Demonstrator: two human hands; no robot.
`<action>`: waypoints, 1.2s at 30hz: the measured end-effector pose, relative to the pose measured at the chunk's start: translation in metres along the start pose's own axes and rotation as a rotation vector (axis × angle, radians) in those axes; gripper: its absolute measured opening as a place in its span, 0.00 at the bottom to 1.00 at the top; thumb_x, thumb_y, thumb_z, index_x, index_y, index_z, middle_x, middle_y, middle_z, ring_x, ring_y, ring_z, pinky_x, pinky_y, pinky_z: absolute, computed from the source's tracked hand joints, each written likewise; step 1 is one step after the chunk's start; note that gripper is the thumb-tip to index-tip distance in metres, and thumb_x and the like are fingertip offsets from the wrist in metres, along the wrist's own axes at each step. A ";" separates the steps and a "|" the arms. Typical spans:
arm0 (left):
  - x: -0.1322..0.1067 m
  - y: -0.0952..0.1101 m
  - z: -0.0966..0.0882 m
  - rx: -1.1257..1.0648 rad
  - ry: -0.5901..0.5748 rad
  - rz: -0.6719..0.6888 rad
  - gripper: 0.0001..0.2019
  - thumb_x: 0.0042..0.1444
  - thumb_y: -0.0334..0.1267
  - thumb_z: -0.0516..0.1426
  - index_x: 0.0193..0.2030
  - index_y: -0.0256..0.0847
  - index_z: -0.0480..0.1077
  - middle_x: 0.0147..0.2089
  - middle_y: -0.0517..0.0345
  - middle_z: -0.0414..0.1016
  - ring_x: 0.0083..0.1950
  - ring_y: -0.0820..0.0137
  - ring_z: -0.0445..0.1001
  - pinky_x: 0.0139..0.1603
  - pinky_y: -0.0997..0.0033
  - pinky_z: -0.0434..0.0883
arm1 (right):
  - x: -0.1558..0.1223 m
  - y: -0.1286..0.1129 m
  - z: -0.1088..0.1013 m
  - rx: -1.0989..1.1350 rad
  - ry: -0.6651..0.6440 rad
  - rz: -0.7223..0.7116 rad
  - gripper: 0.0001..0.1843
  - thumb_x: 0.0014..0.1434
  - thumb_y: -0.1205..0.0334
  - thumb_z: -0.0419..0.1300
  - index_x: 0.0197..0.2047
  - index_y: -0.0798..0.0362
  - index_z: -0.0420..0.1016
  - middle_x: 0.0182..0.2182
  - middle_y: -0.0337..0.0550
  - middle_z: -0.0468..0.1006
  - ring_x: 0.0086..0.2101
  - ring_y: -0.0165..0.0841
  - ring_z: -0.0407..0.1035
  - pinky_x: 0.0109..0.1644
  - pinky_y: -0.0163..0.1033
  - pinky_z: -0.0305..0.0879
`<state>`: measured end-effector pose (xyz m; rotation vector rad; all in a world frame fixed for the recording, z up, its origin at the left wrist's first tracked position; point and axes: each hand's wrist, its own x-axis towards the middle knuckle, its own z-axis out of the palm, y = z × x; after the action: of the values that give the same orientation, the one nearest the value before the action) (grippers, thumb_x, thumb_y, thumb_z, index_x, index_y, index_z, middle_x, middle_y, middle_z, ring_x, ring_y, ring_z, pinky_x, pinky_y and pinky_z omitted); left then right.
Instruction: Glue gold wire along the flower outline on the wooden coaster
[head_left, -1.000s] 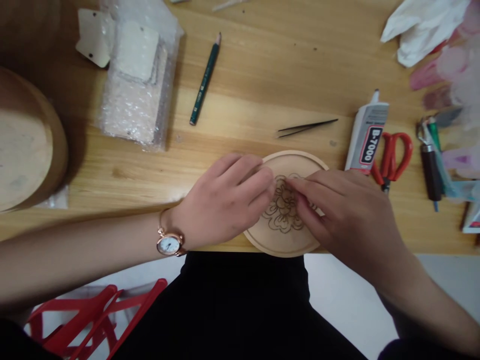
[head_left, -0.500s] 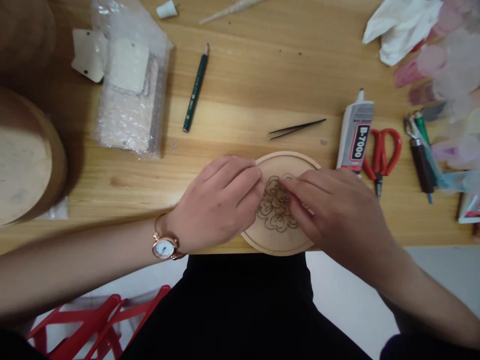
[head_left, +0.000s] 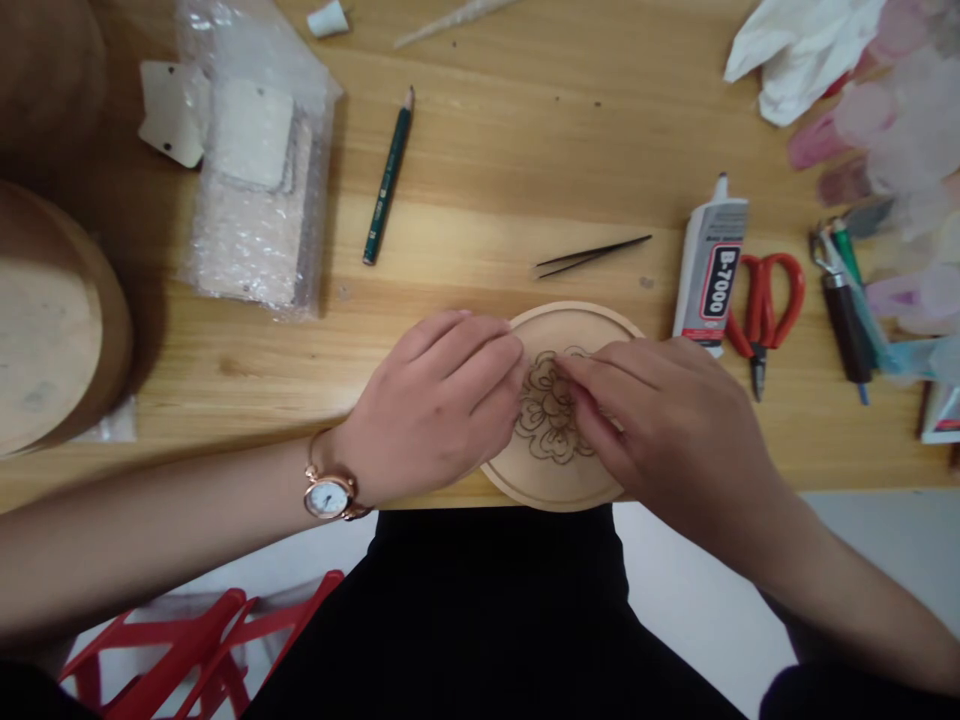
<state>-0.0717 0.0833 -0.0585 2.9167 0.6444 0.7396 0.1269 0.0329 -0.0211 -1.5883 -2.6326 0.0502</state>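
A round wooden plate lies at the table's front edge, between my hands. On its face is a flower outline of thin dark lines, partly covered by my fingers. My left hand rests at the plate's left rim with its fingers curled together; whatever they may hold is hidden. Over the upper right of the flower, my right hand has thumb and forefinger pinched close to the lines. Anything between those fingertips is too small to make out. Black tweezers lie just beyond the plate.
Right of the plate are a B-7000 glue tube, red-handled pliers and several tools. Leftward lie a green pencil, a bubble-wrap bag of pale plates, and a round wooden piece. A red stool stands below.
Both hands keep nearly the same places on the plate. The view has shifted very slightly; nothing is visibly picked up or let go.
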 end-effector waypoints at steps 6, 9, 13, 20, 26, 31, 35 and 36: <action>0.001 -0.001 -0.001 0.008 -0.026 0.005 0.14 0.61 0.38 0.56 0.47 0.28 0.72 0.45 0.49 0.77 0.47 0.60 0.74 0.47 0.60 0.74 | 0.001 0.000 -0.001 0.014 -0.004 -0.001 0.09 0.62 0.68 0.53 0.38 0.57 0.76 0.30 0.43 0.79 0.31 0.35 0.71 0.34 0.40 0.58; 0.001 -0.001 -0.002 0.031 -0.052 0.002 0.13 0.63 0.39 0.54 0.47 0.31 0.72 0.46 0.51 0.77 0.48 0.60 0.74 0.48 0.60 0.74 | 0.001 0.000 -0.001 0.010 -0.018 0.001 0.10 0.62 0.67 0.53 0.38 0.57 0.76 0.30 0.43 0.79 0.32 0.34 0.70 0.34 0.40 0.57; 0.001 0.000 -0.003 0.009 -0.065 -0.010 0.13 0.62 0.37 0.54 0.48 0.30 0.71 0.46 0.47 0.77 0.49 0.59 0.74 0.49 0.59 0.74 | 0.001 0.000 -0.001 -0.002 -0.023 0.001 0.11 0.63 0.67 0.52 0.38 0.56 0.76 0.30 0.43 0.79 0.32 0.34 0.70 0.34 0.40 0.57; 0.001 0.000 -0.001 0.040 -0.062 -0.003 0.17 0.62 0.40 0.55 0.48 0.25 0.72 0.46 0.44 0.76 0.48 0.58 0.74 0.48 0.59 0.75 | 0.001 -0.001 -0.002 -0.011 -0.032 0.001 0.10 0.63 0.67 0.52 0.38 0.56 0.76 0.29 0.43 0.78 0.31 0.34 0.69 0.34 0.40 0.56; 0.001 -0.001 -0.001 0.042 -0.080 0.042 0.21 0.64 0.44 0.53 0.51 0.25 0.71 0.48 0.45 0.76 0.49 0.56 0.72 0.49 0.57 0.73 | 0.002 -0.001 -0.002 -0.022 -0.016 -0.005 0.09 0.62 0.68 0.53 0.38 0.57 0.76 0.28 0.42 0.77 0.31 0.35 0.69 0.34 0.40 0.56; 0.000 -0.002 -0.002 0.050 -0.145 0.051 0.24 0.66 0.49 0.48 0.54 0.29 0.70 0.53 0.45 0.74 0.51 0.55 0.70 0.52 0.54 0.70 | 0.002 -0.001 -0.003 -0.022 -0.015 -0.007 0.08 0.61 0.68 0.54 0.36 0.57 0.75 0.27 0.42 0.76 0.30 0.34 0.68 0.34 0.40 0.56; -0.001 -0.002 -0.001 0.077 -0.149 0.060 0.27 0.66 0.53 0.47 0.53 0.31 0.71 0.54 0.46 0.73 0.52 0.56 0.70 0.54 0.54 0.69 | 0.002 -0.001 -0.004 -0.025 -0.029 -0.012 0.08 0.61 0.68 0.54 0.36 0.56 0.75 0.27 0.41 0.76 0.30 0.35 0.69 0.34 0.40 0.56; -0.001 -0.002 -0.001 0.087 -0.151 0.067 0.27 0.66 0.54 0.46 0.53 0.31 0.71 0.54 0.47 0.72 0.52 0.56 0.70 0.54 0.55 0.69 | 0.002 -0.001 -0.003 -0.023 -0.036 -0.011 0.08 0.61 0.68 0.54 0.36 0.56 0.75 0.27 0.41 0.77 0.30 0.35 0.69 0.33 0.40 0.57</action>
<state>-0.0743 0.0848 -0.0585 3.0488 0.5807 0.5022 0.1258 0.0343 -0.0176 -1.5943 -2.6783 0.0479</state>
